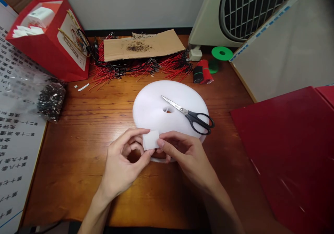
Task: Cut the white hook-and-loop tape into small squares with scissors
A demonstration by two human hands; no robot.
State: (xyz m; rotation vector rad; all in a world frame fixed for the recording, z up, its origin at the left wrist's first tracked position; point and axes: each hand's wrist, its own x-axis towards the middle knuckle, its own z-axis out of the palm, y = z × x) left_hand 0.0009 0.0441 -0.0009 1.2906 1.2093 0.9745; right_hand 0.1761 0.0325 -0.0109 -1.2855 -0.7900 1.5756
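Between both hands is a small white square piece (150, 140), which looks like a cut bit of strip. My left hand (122, 161) pinches its left and lower edges between thumb and forefinger. My right hand (186, 154) grips its right edge with thumb and forefinger. Just beyond the hands, a large flat white roll of strip (150, 103) lies on the wooden table, partly covered by them. Black-handled scissors (191, 117) rest on the roll, blades pointing to the far left.
Bundles of red wires (174, 67) lie at the back, under a cardboard sheet (161, 47). A red paper bag (52, 49) and a plastic bag of dark metal parts (52, 98) stand left. Green spools (221, 53) sit back right; a dark red board (287, 147) is at right.
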